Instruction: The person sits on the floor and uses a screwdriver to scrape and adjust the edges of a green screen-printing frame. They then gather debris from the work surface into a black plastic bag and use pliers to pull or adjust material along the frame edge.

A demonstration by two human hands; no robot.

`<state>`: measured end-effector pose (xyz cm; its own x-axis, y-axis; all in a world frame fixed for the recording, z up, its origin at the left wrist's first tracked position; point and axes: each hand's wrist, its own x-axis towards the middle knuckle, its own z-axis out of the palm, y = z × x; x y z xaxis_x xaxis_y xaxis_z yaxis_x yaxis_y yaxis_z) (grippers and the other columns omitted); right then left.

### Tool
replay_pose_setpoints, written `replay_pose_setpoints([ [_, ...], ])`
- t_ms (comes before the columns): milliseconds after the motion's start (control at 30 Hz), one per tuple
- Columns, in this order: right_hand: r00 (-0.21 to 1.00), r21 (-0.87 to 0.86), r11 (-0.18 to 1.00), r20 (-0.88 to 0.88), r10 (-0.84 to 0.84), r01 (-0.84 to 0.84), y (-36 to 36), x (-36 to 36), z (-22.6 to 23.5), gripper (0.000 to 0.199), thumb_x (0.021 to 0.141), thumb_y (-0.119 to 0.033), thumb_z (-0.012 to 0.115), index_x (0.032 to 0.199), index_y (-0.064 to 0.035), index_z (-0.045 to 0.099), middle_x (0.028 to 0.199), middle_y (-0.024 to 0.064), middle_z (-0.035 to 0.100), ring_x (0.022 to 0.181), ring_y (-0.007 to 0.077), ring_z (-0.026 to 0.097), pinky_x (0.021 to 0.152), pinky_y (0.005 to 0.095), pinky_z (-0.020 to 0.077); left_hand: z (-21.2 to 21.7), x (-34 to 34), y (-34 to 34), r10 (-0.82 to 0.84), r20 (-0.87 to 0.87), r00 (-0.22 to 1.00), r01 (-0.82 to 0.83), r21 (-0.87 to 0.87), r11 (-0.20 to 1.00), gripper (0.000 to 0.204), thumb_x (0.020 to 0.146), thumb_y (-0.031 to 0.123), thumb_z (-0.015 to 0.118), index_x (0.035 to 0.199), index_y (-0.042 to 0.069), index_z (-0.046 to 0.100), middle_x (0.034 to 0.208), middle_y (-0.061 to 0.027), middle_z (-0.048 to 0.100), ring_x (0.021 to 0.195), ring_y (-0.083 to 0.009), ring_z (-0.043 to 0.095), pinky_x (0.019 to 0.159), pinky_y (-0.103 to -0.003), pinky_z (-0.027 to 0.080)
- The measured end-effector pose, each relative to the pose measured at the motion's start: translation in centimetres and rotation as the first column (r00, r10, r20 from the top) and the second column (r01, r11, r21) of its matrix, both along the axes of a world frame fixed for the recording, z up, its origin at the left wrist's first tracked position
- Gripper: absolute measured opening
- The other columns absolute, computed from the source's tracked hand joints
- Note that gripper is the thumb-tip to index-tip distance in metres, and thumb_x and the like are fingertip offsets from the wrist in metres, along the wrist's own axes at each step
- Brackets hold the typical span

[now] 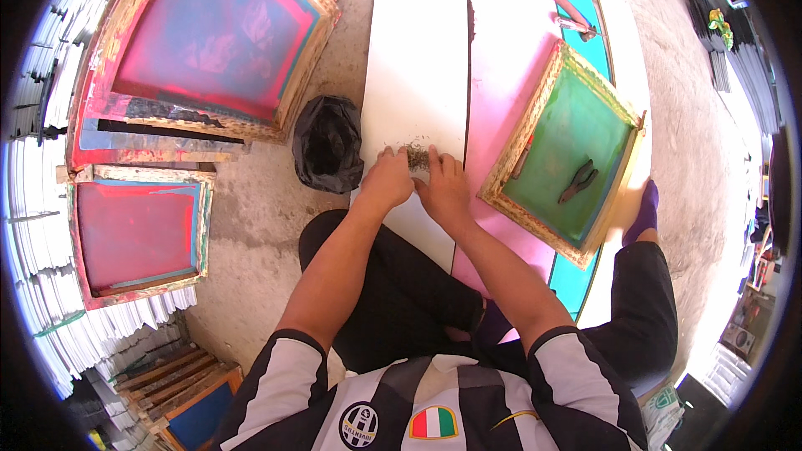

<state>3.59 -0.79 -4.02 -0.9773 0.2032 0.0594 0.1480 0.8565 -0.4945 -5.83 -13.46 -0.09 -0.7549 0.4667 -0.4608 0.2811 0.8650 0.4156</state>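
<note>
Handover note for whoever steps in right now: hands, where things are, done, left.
Left hand and right hand: side by side, fingers pinching a small dark greenish clump on the long white board.
Black plastic bag lies on the floor left of the board.
Green-meshed wooden screen frame lies right, on the pink board, pliers inside.
Done: cannot tell.
Left: the clump is still on the board.
</note>
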Motion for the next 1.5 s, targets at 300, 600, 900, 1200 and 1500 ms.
replay_pose_setpoints([
  [300,0.99,-0.049,0.996,0.123,-0.073,0.08,-2.0,-3.2,1.7,0.072,0.083,-0.026,0.082,0.145,-0.007,0.051,0.125,0.021,0.055,0.11,0.0397,0.057,0.093,0.0487,0.0528,1.2,-3.0,-1.8,0.376,-0.025,0.926,-0.343,0.355,0.869,0.053,0.087,0.001,0.051,0.139,-0.004,0.061,0.121,-0.0315,0.069,0.118,-0.0446,0.066,0.104,-0.048,0.051],
  [600,0.996,0.064,0.995,-0.025,0.083,-0.082,-2.2,-4.0,-2.0,0.031,0.087,-0.01,0.066,0.117,-0.0027,0.064,0.113,0.0152,0.061,0.102,0.0347,0.062,0.086,0.045,0.0563,3.3,-3.7,-2.3,0.55,-0.045,0.834,-0.437,0.555,0.708,0.031,0.093,0.006,0.061,0.121,-0.001,0.073,0.113,-0.0233,0.074,0.103,-0.0372,0.073,0.091,-0.043,0.056],
  [900,0.995,0.001,0.995,-0.004,0.096,-0.096,-1.0,-4.8,-2.1,0.017,0.087,-0.007,0.061,0.101,-0.0031,0.07,0.103,0.0156,0.066,0.1,0.0353,0.066,0.082,0.0457,0.0578,4.1,-4.5,-11.1,0.662,-0.43,0.614,-0.552,0.367,0.749,0.042,0.09,0.02,0.073,0.128,0.004,0.07,0.122,-0.0244,0.068,0.119,-0.0403,0.064,0.102,-0.048,0.051],
  [1200,0.937,-0.699,0.63,0.313,-0.158,0.339,1.3,-8.3,-0.1,0.024,0.091,-0.013,0.074,0.106,0.0064,0.078,0.088,0.0173,0.076,0.07,0.0182,0.072,0.061,0.0319,0.0591,2.4,-4.5,-11.8,0.618,-0.184,0.764,-0.582,0.218,0.784,0.049,0.09,0.015,0.068,0.136,0.001,0.065,0.126,-0.0291,0.067,0.123,-0.044,0.062,0.107,-0.047,0.049],
  [1500,0.947,-0.864,0.402,0.32,-0.023,0.302,-8.4,-13.9,3.8,0.025,0.093,-0.011,0.075,0.11,0.0075,0.076,0.087,0.011,0.075,0.075,0.0151,0.07,0.064,0.0321,0.0587,2.5,-4.3,-12.2,0.684,-0.086,0.725,-0.641,0.28,0.715,0.042,0.09,0.016,0.065,0.13,0.005,0.07,0.118,-0.0263,0.071,0.113,-0.045,0.067,0.098,-0.049,0.053],
])
